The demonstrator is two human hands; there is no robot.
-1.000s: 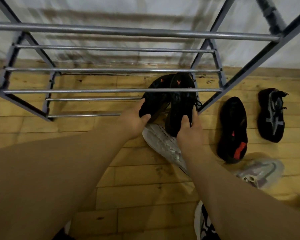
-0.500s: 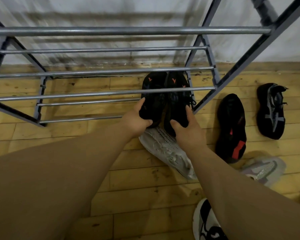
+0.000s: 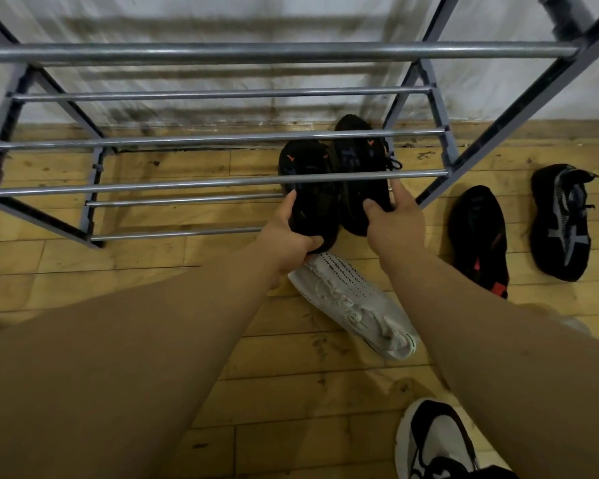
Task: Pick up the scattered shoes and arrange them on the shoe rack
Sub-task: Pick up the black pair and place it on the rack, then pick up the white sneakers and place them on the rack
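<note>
Right black shoe sits deeper than half a second ago: its toe now reaches further toward the wall than that of the left black shoe. The right grip has gone forward with it. The left grip has shifted only slightly.

Current state, head view:
- Both black shoes lie side by side, touching, toes to the wall, at the right end of the shoe rack. They are on the lowest tier. Two rails of the tiers above cross in front of them.
- Left grip grasps the heel of the left black shoe, thumb along its left side, fingers curled under the heel.
- Right grip grasps the heel of the right black shoe, thumb on the inner side, a finger stretched along the outer side.
- I cannot tell whether the shoes' weight is on the rails or in the grips.

Shoes on the wooden floor:
- grey shoe, lying at a slant just below the left grip, between my two forearms;
- black shoe with red marks, just right of the rack's front leg;
- black shoe with grey stripes, beside it further right, apart from it;
- black-and-white shoe, at the bottom edge, partly cut off.
</note>
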